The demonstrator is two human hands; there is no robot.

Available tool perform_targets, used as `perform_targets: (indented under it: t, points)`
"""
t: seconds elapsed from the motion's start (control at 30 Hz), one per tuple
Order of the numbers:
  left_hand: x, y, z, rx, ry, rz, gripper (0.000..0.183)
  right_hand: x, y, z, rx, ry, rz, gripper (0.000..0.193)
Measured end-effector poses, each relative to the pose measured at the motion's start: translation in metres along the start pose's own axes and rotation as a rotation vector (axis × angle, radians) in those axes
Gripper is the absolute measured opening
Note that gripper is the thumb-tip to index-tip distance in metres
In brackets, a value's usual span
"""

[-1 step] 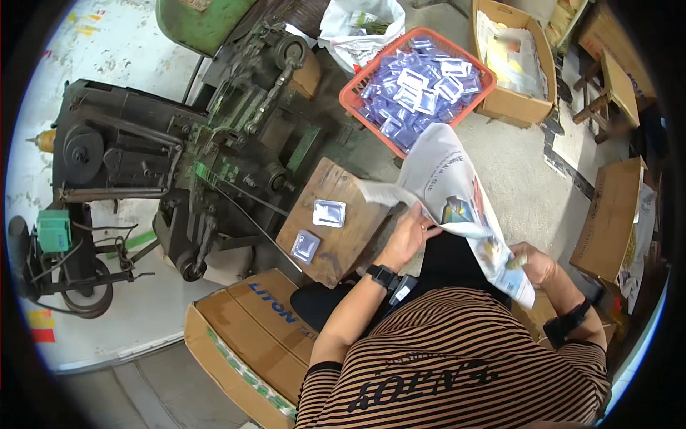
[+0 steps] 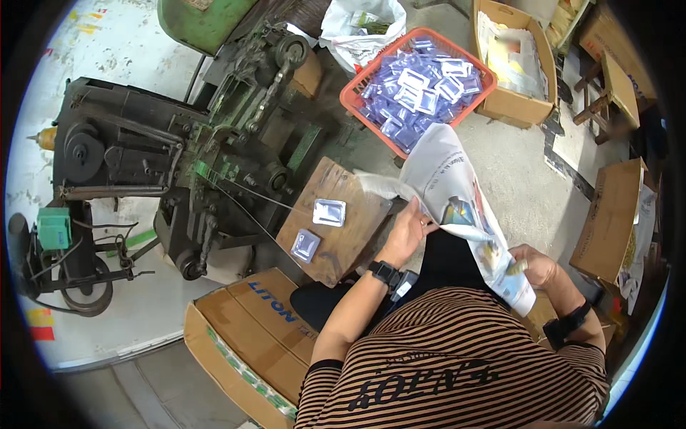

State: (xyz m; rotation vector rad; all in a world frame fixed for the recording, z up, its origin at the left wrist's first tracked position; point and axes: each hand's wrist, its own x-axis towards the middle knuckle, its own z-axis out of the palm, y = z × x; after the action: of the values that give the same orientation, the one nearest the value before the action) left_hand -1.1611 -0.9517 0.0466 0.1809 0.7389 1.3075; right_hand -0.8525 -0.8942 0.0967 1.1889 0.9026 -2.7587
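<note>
A creased newspaper sheet [image 2: 457, 179], with print and a coloured picture, stretches above my lap. My left hand [image 2: 406, 232] pinches its left part, where a flap folds out over a wooden stool [image 2: 329, 186]. At the sheet's lower right edge, my right hand [image 2: 532, 266] is closed with the paper in its fingers, which are partly hidden. Two small packs lie flat on the stool, left of my left hand: a silvery pack [image 2: 329, 212] and, nearer me, a bluish pack [image 2: 305, 245].
Beyond the paper stands a red plastic basket [image 2: 350, 96] heaped with similar packs. A greasy dark machine [image 2: 243, 157] fills the left side. Cardboard boxes stand near left [image 2: 250, 314], far right [image 2: 486, 107] and right [image 2: 604, 222]. A white bag [image 2: 357, 46] sits behind the basket.
My left hand and the newspaper's left flap have shifted very slightly. Both hands keep their hold, and the packs on the stool lie as before.
</note>
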Motion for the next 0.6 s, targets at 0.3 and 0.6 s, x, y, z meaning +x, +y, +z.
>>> perform_targets:
  t: [0.3, 0.6]
  points:
    - [0.022, 0.003, -0.044, 0.072, 0.516, 0.191, 0.024, -0.025, 0.007, -0.035, -0.598, 0.151, 0.103, 0.019]
    - [0.010, 0.002, -0.052, 0.103, 0.614, 0.136, 0.020, -0.021, 0.052, -0.129, -0.075, 0.352, 0.013, 0.020]
